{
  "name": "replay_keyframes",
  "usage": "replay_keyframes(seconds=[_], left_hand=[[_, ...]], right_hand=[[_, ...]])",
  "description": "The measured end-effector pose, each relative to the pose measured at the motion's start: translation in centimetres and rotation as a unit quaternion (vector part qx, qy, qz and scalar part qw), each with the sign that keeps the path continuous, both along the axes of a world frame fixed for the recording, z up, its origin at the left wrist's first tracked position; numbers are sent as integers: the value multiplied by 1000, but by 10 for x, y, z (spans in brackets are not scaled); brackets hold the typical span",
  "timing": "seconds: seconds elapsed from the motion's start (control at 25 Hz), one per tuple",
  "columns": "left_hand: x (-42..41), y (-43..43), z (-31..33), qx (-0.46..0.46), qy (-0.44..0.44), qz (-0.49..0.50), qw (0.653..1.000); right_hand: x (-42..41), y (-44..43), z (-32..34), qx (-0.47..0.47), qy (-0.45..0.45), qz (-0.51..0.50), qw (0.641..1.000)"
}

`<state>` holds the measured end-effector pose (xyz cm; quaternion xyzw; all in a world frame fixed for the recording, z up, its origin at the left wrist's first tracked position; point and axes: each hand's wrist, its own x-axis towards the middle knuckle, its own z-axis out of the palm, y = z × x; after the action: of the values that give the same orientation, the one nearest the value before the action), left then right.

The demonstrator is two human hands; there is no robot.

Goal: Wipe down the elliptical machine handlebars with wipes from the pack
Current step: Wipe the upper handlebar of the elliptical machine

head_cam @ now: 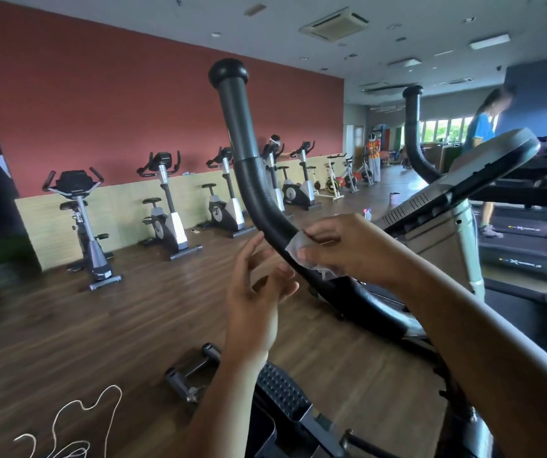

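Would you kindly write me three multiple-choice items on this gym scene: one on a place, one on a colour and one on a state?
1. Where is the wipe?
A. on the floor
B. pressed on the near handlebar
C. on the console

2. What colour is the upper wall behind the bikes?
A. red
B. green
C. white

3. The left hand is:
A. gripping the handlebar
B. holding the wipe
C. open, holding nothing

Answers:
1. B, the right hand holds it against the handlebar.
2. A, it is red above the pale panel.
3. C, its fingers are loose and hold nothing.
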<state>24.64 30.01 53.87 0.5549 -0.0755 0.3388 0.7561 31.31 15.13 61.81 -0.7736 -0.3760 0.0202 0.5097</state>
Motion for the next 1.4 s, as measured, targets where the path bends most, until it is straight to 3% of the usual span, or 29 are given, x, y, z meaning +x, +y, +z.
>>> replay_keyframes(seconds=[0.2,0.4,0.68,0.88,1.04,1.16,1.32,1.4], left_hand=[[1,-10,0,-9,4,14,1000],[-1,-13,-3,8,3,11,1000],[-4,-16,-11,69,3,36,997],[-6,-17,-16,76,15,43,996],[-9,-14,-26,87,9,19,996],[-17,-5,-39,116,45,-66,990],[-27,24,-49,142,159,-231,949],[-32,43,-49,151,165,-287,932]], right_hand=[[-26,-32,-29,-34,-105,-83,990],[-36,-48,-57,-72,-184,-205,959],[-47,-62,-104,-4,-276,-253,927],[-60,-55,-134,63,-324,-340,881],[-76,-46,-138,154,-280,-381,868],[-96,-31,-131,201,-189,-357,892],[-104,10,-122,294,-87,-326,894],[-105,36,-121,314,-56,-314,894]])
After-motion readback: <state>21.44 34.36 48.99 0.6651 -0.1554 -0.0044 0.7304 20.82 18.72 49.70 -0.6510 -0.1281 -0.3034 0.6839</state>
